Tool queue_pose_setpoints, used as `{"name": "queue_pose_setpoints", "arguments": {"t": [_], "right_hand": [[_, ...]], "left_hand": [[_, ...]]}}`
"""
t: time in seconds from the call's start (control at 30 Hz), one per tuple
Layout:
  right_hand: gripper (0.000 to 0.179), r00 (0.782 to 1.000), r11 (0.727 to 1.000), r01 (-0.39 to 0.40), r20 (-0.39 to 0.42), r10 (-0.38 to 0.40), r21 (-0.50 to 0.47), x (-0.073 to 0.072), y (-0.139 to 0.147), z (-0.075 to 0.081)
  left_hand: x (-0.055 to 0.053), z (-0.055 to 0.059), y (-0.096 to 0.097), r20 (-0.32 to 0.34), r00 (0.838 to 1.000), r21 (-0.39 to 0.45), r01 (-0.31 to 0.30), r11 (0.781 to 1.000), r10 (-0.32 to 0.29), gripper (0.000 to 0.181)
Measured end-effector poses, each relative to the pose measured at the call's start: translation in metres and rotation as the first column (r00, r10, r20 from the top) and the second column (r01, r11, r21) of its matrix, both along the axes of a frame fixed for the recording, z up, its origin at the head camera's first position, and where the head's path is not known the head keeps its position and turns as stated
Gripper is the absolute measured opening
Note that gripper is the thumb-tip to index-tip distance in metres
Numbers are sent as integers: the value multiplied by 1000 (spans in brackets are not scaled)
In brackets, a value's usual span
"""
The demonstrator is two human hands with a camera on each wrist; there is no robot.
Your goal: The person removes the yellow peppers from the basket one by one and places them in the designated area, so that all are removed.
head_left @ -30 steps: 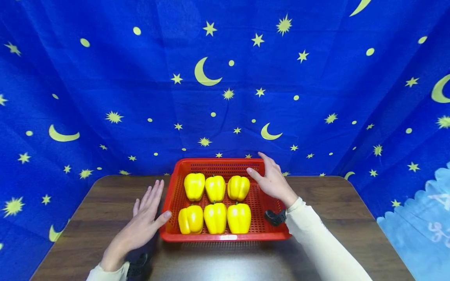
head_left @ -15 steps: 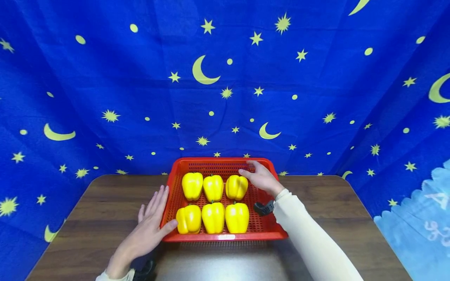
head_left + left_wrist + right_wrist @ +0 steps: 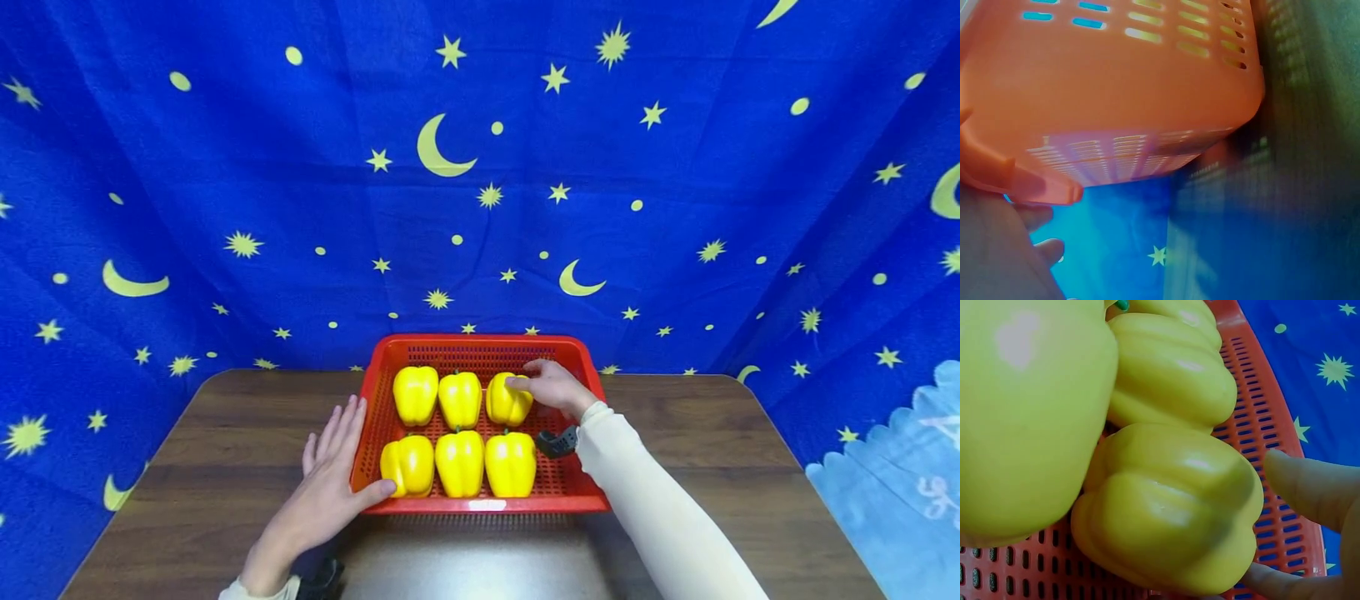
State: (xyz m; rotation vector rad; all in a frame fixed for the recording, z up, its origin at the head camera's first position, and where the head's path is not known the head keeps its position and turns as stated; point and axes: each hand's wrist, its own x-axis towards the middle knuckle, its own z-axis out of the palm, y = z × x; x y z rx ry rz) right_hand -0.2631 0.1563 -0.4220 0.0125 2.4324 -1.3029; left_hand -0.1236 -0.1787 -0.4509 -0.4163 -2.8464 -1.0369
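Observation:
A red plastic basket (image 3: pixel 480 505) holds yellow bell peppers in two rows of three. My right hand (image 3: pixel 557 388) reaches in over the back right bell pepper (image 3: pixel 504 408), its thumb overlapping the pepper's top in the head view. Seen from the right wrist, the thumb (image 3: pixel 1294 481) stands just off that pepper (image 3: pixel 1166 512), and another finger (image 3: pixel 1272 581) lies at its lower side. My left hand (image 3: pixel 327 483) lies along the basket's left side with fingers extended. Its thumb crosses the rim beside the front left bell pepper (image 3: pixel 408 468). The left wrist view shows the basket's outer wall (image 3: pixel 1116 81).
A brown wooden table (image 3: pixel 675 442) bears the basket near its back edge. Behind it hangs a blue curtain (image 3: pixel 315 167) with yellow moons and stars. Light blue cloth (image 3: pixel 900 492) hangs at the right. The other peppers stand close beside the one at my right hand.
My right hand has come left and lower from the basket's right rim to the back right bell pepper. My left hand has moved right against the basket, its thumb now over the rim.

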Motion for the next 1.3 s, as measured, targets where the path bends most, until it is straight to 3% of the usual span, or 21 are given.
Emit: {"name": "queue_pose_setpoints", "arguments": {"t": [0.5,0.7,0.83,1.3], "right_hand": [[61,997,997,-9,73,14,-71,-2,-2,-3],[53,994,993,-12,105,25,-121,-3,-2,-6],[52,991,987,-13,132,34,-158,-4,-2,-8],[45,986,982,-28,158,59,-187,-4,0,-9]], "left_hand": [[-3,-2,4,51,998,28,-39,999,38,127],[-3,-3,3,84,995,36,-58,998,55,127],[-2,-3,3,69,996,42,-55,998,52,127],[-3,-5,3,89,995,60,-57,997,52,127]]}}
